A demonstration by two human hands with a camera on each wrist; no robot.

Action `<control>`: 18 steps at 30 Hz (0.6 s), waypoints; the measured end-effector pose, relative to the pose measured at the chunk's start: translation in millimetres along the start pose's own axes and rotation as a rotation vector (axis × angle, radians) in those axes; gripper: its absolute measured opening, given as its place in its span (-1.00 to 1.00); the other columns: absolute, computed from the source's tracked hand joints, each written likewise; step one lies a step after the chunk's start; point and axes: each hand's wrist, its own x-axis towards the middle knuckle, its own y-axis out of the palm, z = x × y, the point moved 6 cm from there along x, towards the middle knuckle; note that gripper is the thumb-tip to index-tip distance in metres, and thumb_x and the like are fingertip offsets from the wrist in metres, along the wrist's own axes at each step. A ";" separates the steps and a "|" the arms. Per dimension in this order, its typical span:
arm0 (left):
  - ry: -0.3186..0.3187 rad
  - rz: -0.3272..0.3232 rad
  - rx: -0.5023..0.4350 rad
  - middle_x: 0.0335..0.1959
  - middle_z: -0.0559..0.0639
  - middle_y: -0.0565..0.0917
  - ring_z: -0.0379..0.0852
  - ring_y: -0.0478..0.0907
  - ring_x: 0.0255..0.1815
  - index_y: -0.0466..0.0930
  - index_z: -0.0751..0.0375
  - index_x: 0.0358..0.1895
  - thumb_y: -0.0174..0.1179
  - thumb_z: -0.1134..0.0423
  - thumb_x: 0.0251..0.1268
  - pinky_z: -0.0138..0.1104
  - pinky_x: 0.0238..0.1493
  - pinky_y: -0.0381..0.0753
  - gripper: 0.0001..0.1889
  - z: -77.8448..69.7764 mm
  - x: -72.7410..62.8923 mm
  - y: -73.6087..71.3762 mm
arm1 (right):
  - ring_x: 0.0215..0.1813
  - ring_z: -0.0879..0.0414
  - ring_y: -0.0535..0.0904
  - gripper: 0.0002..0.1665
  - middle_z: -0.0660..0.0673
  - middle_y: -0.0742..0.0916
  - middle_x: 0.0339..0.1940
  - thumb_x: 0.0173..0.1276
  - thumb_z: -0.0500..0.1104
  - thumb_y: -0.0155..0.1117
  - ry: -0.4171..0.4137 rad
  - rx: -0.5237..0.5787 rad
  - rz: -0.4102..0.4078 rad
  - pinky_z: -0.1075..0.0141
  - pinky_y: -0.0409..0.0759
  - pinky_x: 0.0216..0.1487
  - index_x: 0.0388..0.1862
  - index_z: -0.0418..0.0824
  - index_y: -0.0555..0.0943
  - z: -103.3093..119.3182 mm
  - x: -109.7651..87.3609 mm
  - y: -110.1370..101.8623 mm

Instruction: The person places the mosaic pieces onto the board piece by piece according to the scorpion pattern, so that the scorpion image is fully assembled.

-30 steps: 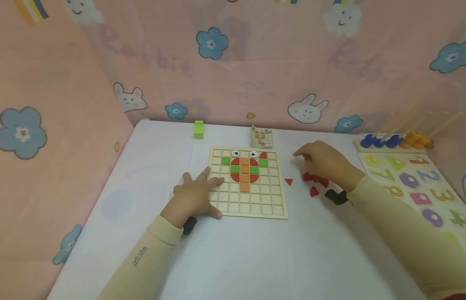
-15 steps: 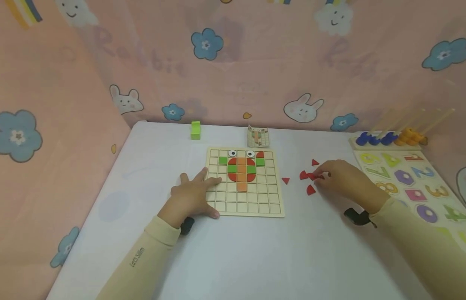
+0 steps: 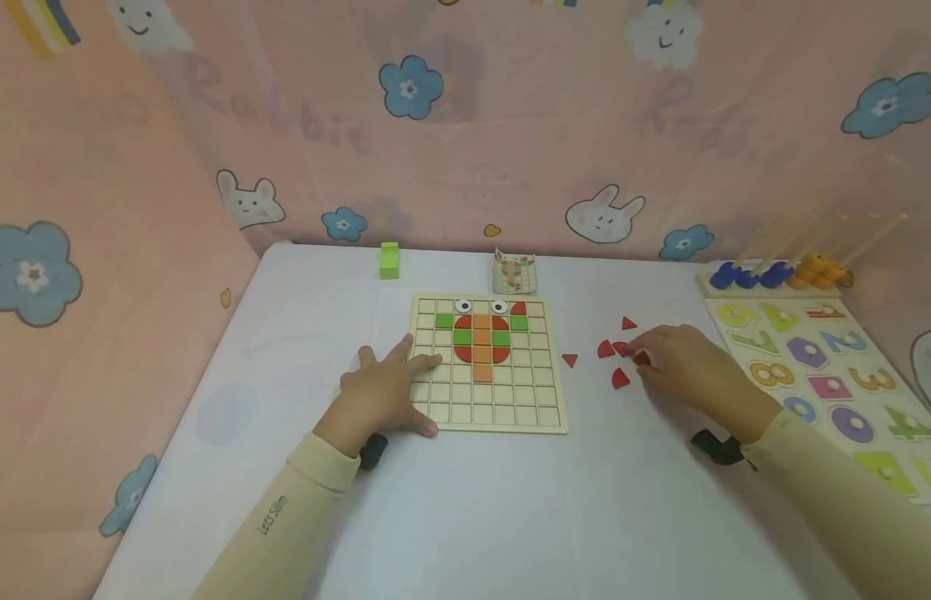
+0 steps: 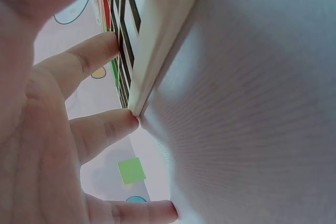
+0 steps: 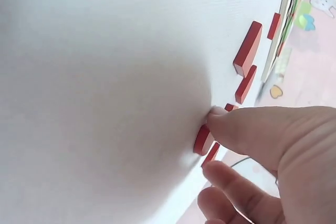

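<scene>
My left hand (image 3: 378, 392) has its fingers spread, with fingertips resting on the left edge of the wooden grid board (image 3: 510, 417). In the left wrist view, fingertips (image 4: 131, 119) sit right at the board's rim. A pattern of orange, green and red tiles with two eye discs fills part of the grid. My right hand (image 3: 693, 367) is low over the table right of the board, thumb and fingers closed about a small red piece (image 5: 203, 141). Several more red pieces lie around it, including a triangle (image 3: 570, 360) and a quarter-round one (image 3: 620, 379).
Behind the board stands a creased pattern card (image 3: 514, 273). A green block (image 3: 389, 261) is at the back left. On the right lies a number and shape board (image 3: 833, 367), with pegs and blue and orange counters (image 3: 773, 275) at its far end.
My right hand has come down from above the red pieces and back to the right, uncovering them, and its fingers have closed about one. The left hand keeps its place on the board.
</scene>
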 end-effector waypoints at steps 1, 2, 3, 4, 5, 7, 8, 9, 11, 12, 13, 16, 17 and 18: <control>0.000 -0.001 0.000 0.76 0.04 0.03 0.32 0.24 0.29 0.41 -0.36 0.59 0.75 -0.19 -0.25 0.21 -0.01 0.50 0.14 0.0 0.1 -0.1 | 0.28 -0.36 0.53 -0.59 -0.34 0.74 0.16 0.42 -0.20 0.48 0.000 0.005 0.005 -0.31 0.49 0.29 0.21 -0.28 0.73 -1.5 -1.0 -0.1; 0.000 -0.001 0.000 0.76 0.04 0.03 0.32 0.24 0.29 0.41 -0.36 0.59 0.75 -0.19 -0.25 0.21 -0.01 0.50 0.14 0.0 0.0 -0.1 | 0.27 -0.36 0.53 -0.61 -0.33 0.75 0.14 0.42 -0.19 0.48 -0.001 0.012 0.008 -0.32 0.49 0.28 0.18 -0.28 0.74 -3.2 -2.1 -0.4; 0.000 -0.001 0.001 0.76 0.04 0.04 0.32 0.24 0.30 0.41 -0.36 0.59 0.74 -0.19 -0.25 0.21 -0.01 0.50 0.13 0.2 0.0 0.0 | 0.25 -0.36 0.54 -0.62 -0.33 0.77 0.11 0.42 -0.18 0.48 -0.002 0.016 0.011 -0.32 0.49 0.27 0.16 -0.29 0.74 -4.9 -3.1 -0.4; 0.000 0.000 0.002 0.76 0.04 0.04 0.32 0.24 0.30 0.41 -0.36 0.59 0.74 -0.19 -0.25 0.21 -0.01 0.50 0.13 0.3 0.0 0.0 | 0.24 -0.36 0.55 -0.63 -0.31 0.78 0.09 0.42 -0.18 0.48 -0.006 0.023 0.015 -0.33 0.49 0.26 0.15 -0.29 0.75 -6.0 -4.2 -0.9; 0.000 0.000 0.003 0.76 0.04 0.04 0.32 0.24 0.30 0.41 -0.36 0.59 0.74 -0.19 -0.25 0.21 -0.01 0.50 0.13 0.5 -0.2 0.0 | 0.23 -0.35 0.57 -0.65 -0.30 0.79 0.07 0.42 -0.18 0.49 -0.017 0.021 0.013 -0.32 0.50 0.25 0.12 -0.29 0.76 -6.8 -4.9 -1.2; -0.001 0.000 0.004 0.76 0.04 0.03 0.32 0.24 0.29 0.41 -0.36 0.59 0.74 -0.20 -0.25 0.20 -0.01 0.51 0.13 1.0 -0.1 0.2 | 0.22 -0.34 0.60 -0.67 -0.28 0.81 0.05 0.42 -0.20 0.49 -0.041 0.009 0.010 -0.30 0.52 0.25 0.11 -0.29 0.78 -7.5 -6.3 -1.8; 0.000 0.000 0.006 0.76 0.03 0.03 0.32 0.24 0.29 0.40 -0.36 0.59 0.74 -0.20 -0.25 0.20 -0.02 0.51 0.13 1.2 0.0 0.2 | 0.22 -0.34 0.61 -0.67 -0.27 0.81 0.05 0.42 -0.20 0.50 -0.052 0.003 0.005 -0.29 0.53 0.25 0.11 -0.28 0.78 -7.6 -6.7 -2.2; 0.000 -0.001 0.007 0.76 0.03 0.03 0.32 0.25 0.29 0.40 -0.37 0.59 0.74 -0.20 -0.25 0.20 -0.02 0.51 0.14 1.5 0.1 0.3 | 0.22 -0.33 0.62 -0.67 -0.26 0.82 0.04 0.41 -0.21 0.51 -0.062 -0.007 0.004 -0.28 0.53 0.24 0.10 -0.28 0.79 -7.6 -7.0 -2.4; 0.001 -0.003 0.007 0.76 0.03 0.04 0.32 0.25 0.29 0.40 -0.37 0.59 0.74 -0.20 -0.25 0.20 -0.02 0.51 0.14 1.9 0.3 0.3 | 0.20 -0.31 0.63 -0.68 -0.24 0.82 0.04 0.40 -0.21 0.53 -0.086 -0.029 -0.002 -0.26 0.56 0.22 0.10 -0.26 0.79 -7.7 -7.6 -3.4; 0.001 -0.003 0.006 0.76 0.03 0.03 0.31 0.25 0.29 0.40 -0.37 0.59 0.74 -0.20 -0.25 0.20 -0.02 0.50 0.14 2.2 0.8 0.6 | 0.19 -0.29 0.63 -0.68 -0.22 0.82 0.03 0.39 -0.20 0.54 -0.096 -0.036 0.000 -0.25 0.57 0.20 0.09 -0.24 0.80 -7.6 -8.1 -4.5; 0.002 -0.003 0.005 0.76 0.03 0.03 0.32 0.24 0.29 0.41 -0.38 0.59 0.74 -0.21 -0.25 0.20 -0.01 0.50 0.14 2.4 1.1 0.9 | 0.17 -0.28 0.63 -0.69 -0.21 0.82 0.02 0.39 -0.19 0.54 -0.101 -0.037 0.005 -0.24 0.58 0.19 0.08 -0.23 0.81 -7.9 -8.3 -5.4; 0.003 -0.003 0.000 0.76 0.03 0.03 0.32 0.24 0.29 0.41 -0.38 0.59 0.75 -0.20 -0.26 0.20 -0.01 0.50 0.14 2.5 2.2 2.1 | 0.17 -0.26 0.60 -0.70 -0.18 0.81 0.03 0.40 -0.12 0.53 -0.083 -0.009 0.023 -0.23 0.59 0.16 0.06 -0.18 0.82 -9.3 -9.3 -9.9; 0.003 -0.003 0.001 0.76 0.02 0.03 0.32 0.24 0.29 0.41 -0.39 0.59 0.75 -0.21 -0.26 0.20 -0.01 0.50 0.14 2.5 2.6 2.6 | 0.18 -0.26 0.59 -0.70 -0.19 0.81 0.04 0.40 -0.10 0.52 -0.078 0.010 0.022 -0.24 0.58 0.16 0.05 -0.17 0.83 -8.4 -9.0 -12.0; 0.003 -0.003 0.001 0.76 0.02 0.03 0.32 0.24 0.29 0.40 -0.39 0.59 0.75 -0.21 -0.26 0.19 0.00 0.50 0.14 2.4 3.0 3.0 | 0.19 -0.26 0.58 -0.70 -0.19 0.80 0.05 0.40 -0.08 0.52 -0.067 0.029 0.019 -0.24 0.58 0.17 0.05 -0.15 0.83 -7.1 -8.6 -14.2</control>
